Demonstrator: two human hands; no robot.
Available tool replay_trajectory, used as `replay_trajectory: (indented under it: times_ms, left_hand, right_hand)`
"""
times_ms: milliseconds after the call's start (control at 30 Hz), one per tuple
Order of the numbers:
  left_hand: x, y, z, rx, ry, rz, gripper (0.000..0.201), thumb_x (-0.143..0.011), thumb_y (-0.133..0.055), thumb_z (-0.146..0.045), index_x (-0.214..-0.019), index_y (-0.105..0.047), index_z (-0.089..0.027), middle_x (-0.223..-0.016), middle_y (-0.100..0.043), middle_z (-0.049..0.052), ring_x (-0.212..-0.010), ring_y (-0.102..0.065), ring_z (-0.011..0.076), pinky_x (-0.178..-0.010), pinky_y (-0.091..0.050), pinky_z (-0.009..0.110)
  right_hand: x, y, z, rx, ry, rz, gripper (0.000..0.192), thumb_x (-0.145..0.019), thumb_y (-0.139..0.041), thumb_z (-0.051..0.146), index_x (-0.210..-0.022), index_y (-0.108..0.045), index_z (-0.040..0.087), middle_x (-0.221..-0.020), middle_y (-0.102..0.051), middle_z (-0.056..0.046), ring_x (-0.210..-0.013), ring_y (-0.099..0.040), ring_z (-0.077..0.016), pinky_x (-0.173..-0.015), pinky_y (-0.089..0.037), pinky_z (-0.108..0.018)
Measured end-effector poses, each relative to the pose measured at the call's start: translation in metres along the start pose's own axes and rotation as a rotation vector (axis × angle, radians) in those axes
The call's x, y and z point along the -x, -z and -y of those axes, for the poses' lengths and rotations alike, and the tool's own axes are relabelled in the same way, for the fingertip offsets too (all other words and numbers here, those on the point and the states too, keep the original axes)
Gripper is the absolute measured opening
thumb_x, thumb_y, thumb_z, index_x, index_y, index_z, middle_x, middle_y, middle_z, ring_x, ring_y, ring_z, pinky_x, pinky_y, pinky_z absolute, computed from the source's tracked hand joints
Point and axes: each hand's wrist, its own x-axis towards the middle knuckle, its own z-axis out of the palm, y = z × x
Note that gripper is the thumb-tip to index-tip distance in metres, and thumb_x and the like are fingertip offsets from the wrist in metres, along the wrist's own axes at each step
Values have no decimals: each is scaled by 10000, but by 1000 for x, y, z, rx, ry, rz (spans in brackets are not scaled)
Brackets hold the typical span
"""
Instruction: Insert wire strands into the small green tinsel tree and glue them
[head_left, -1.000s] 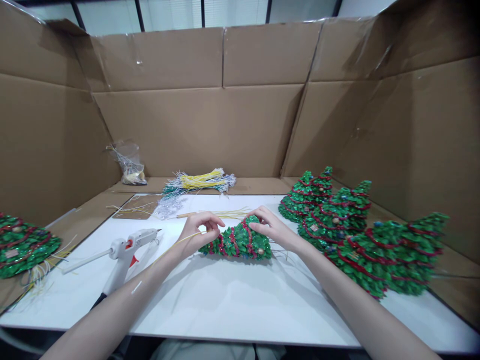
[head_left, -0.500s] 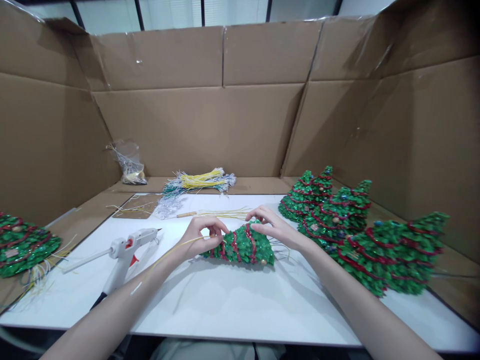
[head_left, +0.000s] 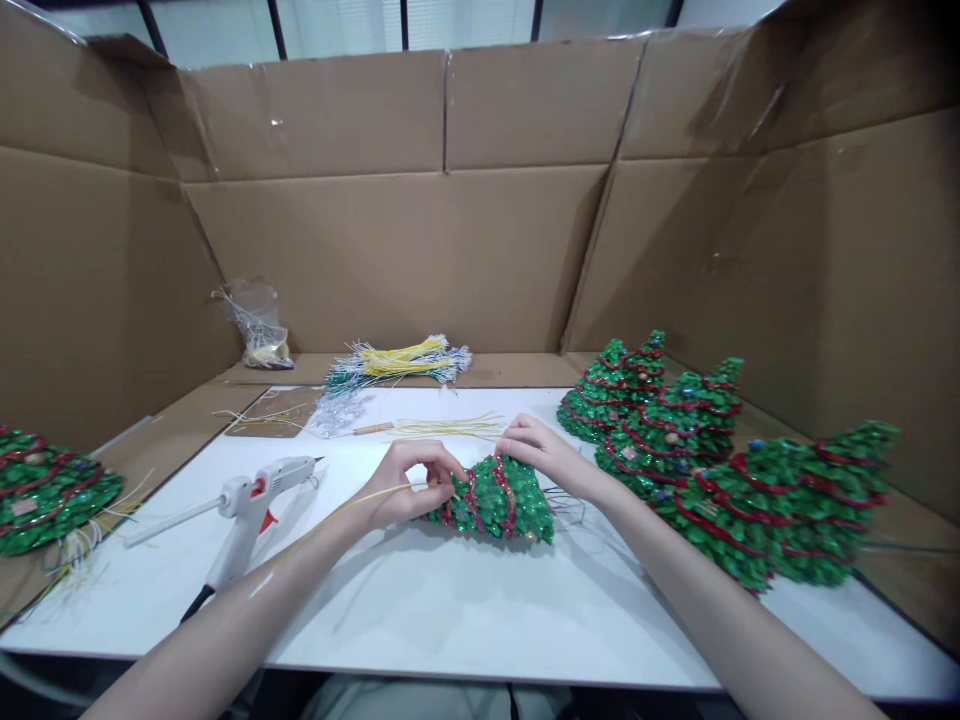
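Note:
A small green Christmas tree [head_left: 496, 500] with red garland lies on its side on the white table [head_left: 450, 610]. My left hand [head_left: 409, 482] pinches a thin yellow strand [head_left: 352, 502] against the tree's narrow end. My right hand [head_left: 544, 452] rests on the tree's upper side and steadies it. The strand trails back along my left forearm.
A white hot glue gun [head_left: 251, 500] lies left of my hands. Three finished trees [head_left: 697, 440] lie at the right, another tree [head_left: 41, 490] at the far left. Bundles of yellow and silver strands [head_left: 397, 365] and a plastic bag [head_left: 259, 325] sit at the back. Cardboard walls [head_left: 450, 200] surround the table.
Both hands and the tree have shifted slightly right. My left hand has brought the yellow strand in against the tree's narrow end.

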Motion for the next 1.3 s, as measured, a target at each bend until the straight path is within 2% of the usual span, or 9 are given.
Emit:
replay_trajectory:
  times_ms: [267,400,500,633,767,867,967,1067,1300]
  left_hand:
    - [2,-7,4,-114,-130,2,162,-717,-540,-73,-807,-670,-109,-662,-587,32,-572,-514,92,-576,-432,206]
    - [4,-9,8,-225,-222,27,226,-717,-505,-46,-858,-658,-132,-692,-555,20,-579,-478,85,-568,-406,200]
    - [5,-9,11,-311,-248,8,236,-730,-489,-44,-863,-653,-149,-685,-531,10,-592,-461,88,-576,-383,205]
    - [4,-8,15,-334,-231,-25,211,-756,-486,-64,-868,-642,-152,-691,-538,8,-596,-465,87,-590,-382,208]
    - [3,-8,17,-353,-226,-53,200,-765,-490,-75,-870,-636,-163,-694,-545,4,-603,-470,90,-595,-383,209]
    - [3,-9,17,-367,-224,-75,196,-765,-493,-73,-867,-633,-164,-692,-543,2,-603,-472,91,-592,-384,209]
    - [2,-8,18,-382,-213,-98,189,-765,-492,-69,-856,-631,-160,-700,-562,7,-613,-488,95,-594,-392,209]
    - [0,-6,20,-391,-191,-125,164,-775,-498,-83,-833,-632,-159,-704,-583,13,-615,-503,98,-595,-404,209]
    - [-1,1,14,-364,-157,-81,138,-814,-501,-139,-822,-638,-155,-733,-638,24,-660,-559,112,-651,-428,223]
  right_hand:
    - [0,-3,3,42,-25,-112,426,-866,-387,478,-689,-622,169,-791,-474,-45,-812,-481,-193,-780,-356,-334]
    - [1,-1,8,90,-32,-273,352,-836,-435,458,-679,-571,174,-721,-466,-19,-710,-459,-162,-676,-344,-293]
    - [3,2,13,83,-47,-369,388,-833,-414,456,-575,-486,175,-605,-428,2,-609,-416,-138,-594,-302,-275]
    - [8,10,20,55,-115,-282,537,-825,-379,545,-447,-442,168,-446,-368,16,-483,-356,-108,-536,-267,-272]
    - [14,20,25,77,-190,-203,606,-788,-403,627,-422,-494,153,-422,-363,11,-453,-350,-97,-513,-269,-266]
    - [17,24,27,78,-229,-18,590,-742,-451,666,-460,-524,153,-439,-300,28,-447,-285,-86,-464,-214,-259]
    - [17,21,25,98,-210,91,569,-695,-516,669,-447,-414,168,-474,-214,45,-468,-192,-78,-453,-134,-267]
    - [15,15,22,87,-170,82,579,-700,-520,662,-475,-295,179,-509,-200,44,-499,-187,-80,-466,-135,-268]
    - [7,9,9,29,-175,20,524,-768,-434,640,-542,-294,188,-541,-223,45,-515,-234,-85,-473,-180,-251]
